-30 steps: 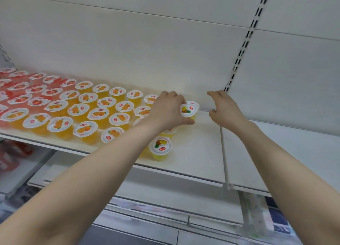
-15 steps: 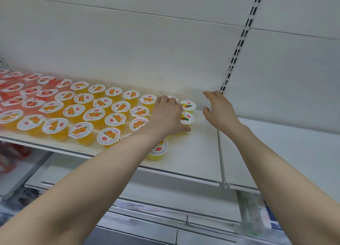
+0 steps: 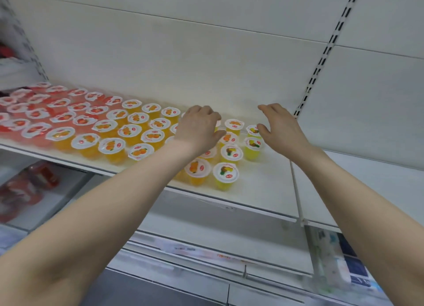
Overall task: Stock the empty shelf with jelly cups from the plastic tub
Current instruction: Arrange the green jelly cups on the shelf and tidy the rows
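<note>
Head view of a white shelf carrying jelly cups set upright in close rows. Each cup is a small clear plastic pot, wider at the rim than at the base, sealed with a white film lid. The lid bears a fruit picture and a small red oval mark whose lettering is too small to read. The rows are grouped by colour. Red cups with a red fruit picture lie at 9 o'clock of the frame. Orange cups with an orange fruit picture fill the middle. Yellow cups with a pineapple-like picture close the block just right of centre, well short of the shelf's right edge. The left hand lies knuckles-up over the cups where orange meets yellow. Its fingers curl down out of sight, so whether it grips a cup cannot be told. The right hand, at 3 o'clock of the left, is loosely spread and holds nothing. Its thumb is at the lid edge of the rearmost yellow cup, though contact cannot be resolved. Behind the cups stands a white back panel, with a slotted upright at 1 o'clock. On a lower shelf at 8 o'clock lie blurred red packs.
</note>
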